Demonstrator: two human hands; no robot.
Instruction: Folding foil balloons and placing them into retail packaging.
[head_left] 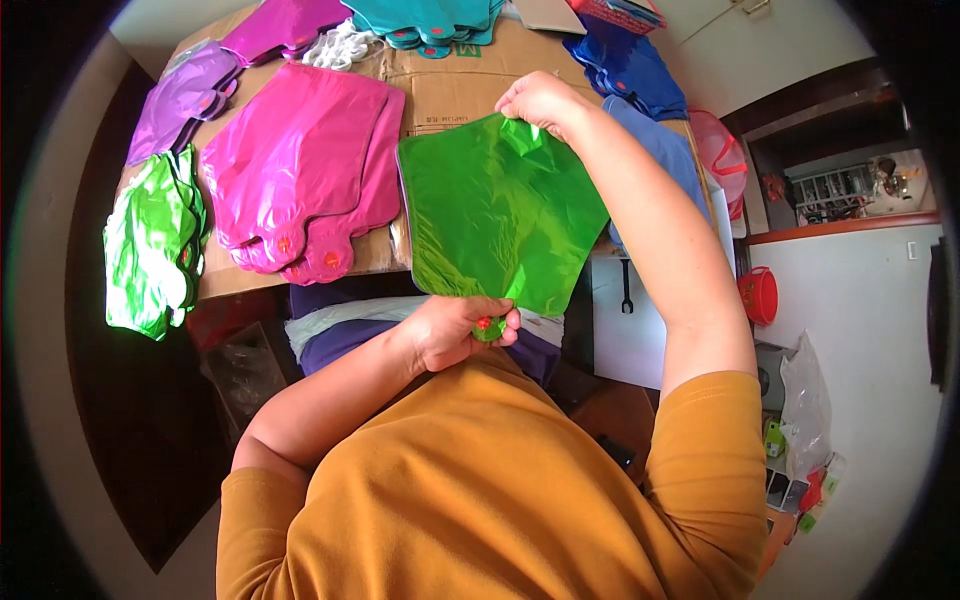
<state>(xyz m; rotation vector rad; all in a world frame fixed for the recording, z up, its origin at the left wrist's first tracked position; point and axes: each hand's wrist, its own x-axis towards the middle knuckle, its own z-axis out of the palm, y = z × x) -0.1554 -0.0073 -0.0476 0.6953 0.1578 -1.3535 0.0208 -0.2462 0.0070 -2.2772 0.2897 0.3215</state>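
A flat, shiny green foil balloon [500, 220] is stretched between my hands at the table's near edge. My left hand [465, 330] grips its lower tab, where a red spot shows beside the thumb. At the balloon's far upper corner, my right hand [540, 102] pinches the edge between thumb and fingers. Just left of it lies a pile of pink foil balloons [300, 165], their rounded tabs with red spots turned toward me. A bunch of bright green foil balloons [152, 245] hangs over the table's left corner.
Cardboard [435, 85] covers the table. Around its edge lie purple foil [185, 95], magenta foil [285, 28], teal foil [425, 20], dark blue foil [630, 70] and light blue foil [660, 150] balloons. White cord [340, 45] sits at the back. A red basket [760, 295] is at the right.
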